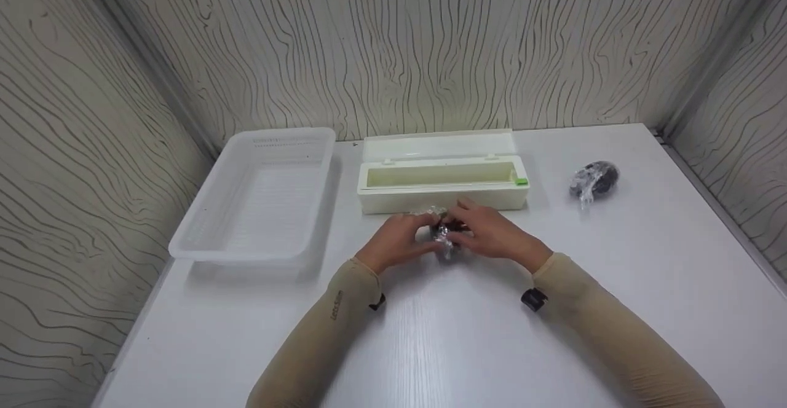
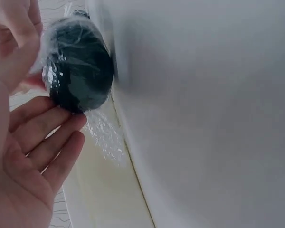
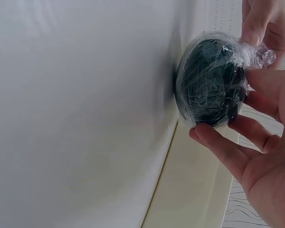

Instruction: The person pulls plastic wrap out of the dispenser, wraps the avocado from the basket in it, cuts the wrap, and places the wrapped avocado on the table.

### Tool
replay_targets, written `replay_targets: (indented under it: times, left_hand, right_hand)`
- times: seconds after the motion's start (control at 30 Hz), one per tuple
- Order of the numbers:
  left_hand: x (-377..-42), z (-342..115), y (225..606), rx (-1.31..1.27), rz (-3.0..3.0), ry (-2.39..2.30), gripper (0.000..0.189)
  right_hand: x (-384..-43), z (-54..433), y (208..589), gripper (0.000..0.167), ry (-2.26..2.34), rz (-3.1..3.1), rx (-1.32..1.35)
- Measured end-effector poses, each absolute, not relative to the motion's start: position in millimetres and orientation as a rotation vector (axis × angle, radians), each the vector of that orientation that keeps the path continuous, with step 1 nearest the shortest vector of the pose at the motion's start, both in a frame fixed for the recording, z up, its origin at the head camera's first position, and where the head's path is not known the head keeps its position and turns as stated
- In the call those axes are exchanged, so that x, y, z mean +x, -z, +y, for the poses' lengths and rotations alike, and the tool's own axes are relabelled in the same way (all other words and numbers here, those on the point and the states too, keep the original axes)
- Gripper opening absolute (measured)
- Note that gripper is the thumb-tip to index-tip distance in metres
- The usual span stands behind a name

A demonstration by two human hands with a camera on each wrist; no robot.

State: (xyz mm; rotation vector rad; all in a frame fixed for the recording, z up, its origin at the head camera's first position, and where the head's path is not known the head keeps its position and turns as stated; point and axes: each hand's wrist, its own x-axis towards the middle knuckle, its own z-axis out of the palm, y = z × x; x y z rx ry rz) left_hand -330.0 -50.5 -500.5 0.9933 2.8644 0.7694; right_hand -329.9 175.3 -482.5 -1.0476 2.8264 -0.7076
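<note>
Between both hands, near the middle of the table, is a dark, rounded thing [image 3: 209, 80] wrapped in clear cling film; what it is inside the film cannot be told. My left hand [image 1: 399, 242] holds its left side between thumb and fingers. From the other side, my right hand [image 1: 495, 233] grips it, thumb near the gathered film [image 3: 261, 57] and fingertips at its edge. A loose tail of cling film [image 2: 107, 140] spreads out beyond the left fingertips in the left wrist view. The fingers cover much of the bundle in the head view.
Just behind the hands stands a long cream box [image 1: 442, 204] with its lid up and a green piece [image 1: 521, 181] at its right end. A white plastic basket [image 1: 246, 254] is at left. Another dark, film-wrapped thing [image 1: 605, 180] lies at right. Patterned walls [image 1: 430, 45] enclose the table.
</note>
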Motion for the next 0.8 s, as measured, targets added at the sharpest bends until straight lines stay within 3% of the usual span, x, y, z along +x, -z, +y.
replay_targets:
  times: [0.3, 0.43, 0.8]
  left_hand:
    - [-333.1, -44.5, 503.8, 0.909, 2.920, -0.899, 0.028]
    - [-333.1, -43.9, 503.5, 0.894, 2.919, -0.942, 0.025]
    - [-329.3, -45.3, 508.0, 0.944, 2.988, -0.887, 0.033]
  right_hand:
    - [-334.0, 183.1, 484.6, 0.030, 0.804, 2.733, -1.089]
    - [-336.0, 182.6, 487.2, 0.033, 0.856, 2.724, -1.113]
    - [-336.1, 183.3, 487.1, 0.017, 0.889, 2.747, -1.127]
